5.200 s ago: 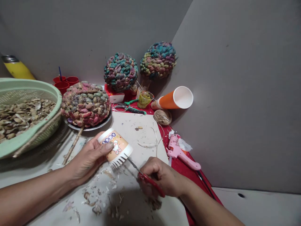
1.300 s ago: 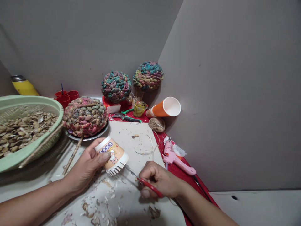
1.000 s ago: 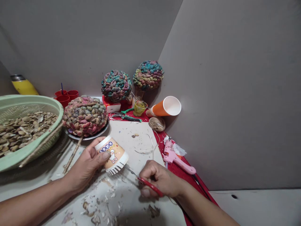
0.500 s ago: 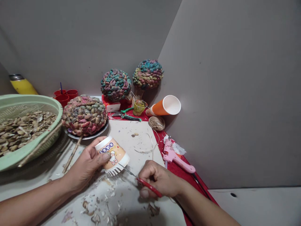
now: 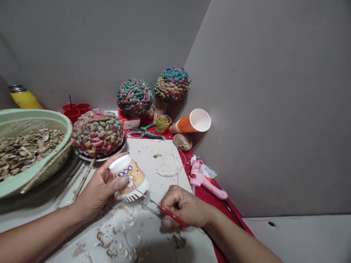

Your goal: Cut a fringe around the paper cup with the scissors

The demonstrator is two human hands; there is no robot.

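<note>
My left hand [image 5: 108, 186] is closed around a paper cup [image 5: 138, 176] printed with a cartoon rabbit on an orange band. The cup lies tilted, and part of its lower edge is cut into a fringe of narrow strips. My right hand [image 5: 182, 206] grips red-handled scissors [image 5: 171, 215], with fingers in the handles. Their thin metal blades reach the cup's edge, at the end of the cut strips. Just behind my left hand, a ball covered in coloured shells [image 5: 98, 133] on a twisted stick rests in a metal dish [image 5: 124, 149].
A green basket [image 5: 61, 120] of shells stands left. Two coloured balls [image 5: 134, 96] sit at the back, near green-handled pliers [image 5: 152, 136], stacked paper cups [image 5: 188, 123] and a twine roll [image 5: 182, 141]. On the right lies a pink glue gun [image 5: 207, 182]. Scraps [image 5: 109, 243] litter the near table.
The cup has turned slightly in my left hand, tipping its narrow end more toward me. My right hand and the scissors have shifted only a little, staying at the cup's edge.
</note>
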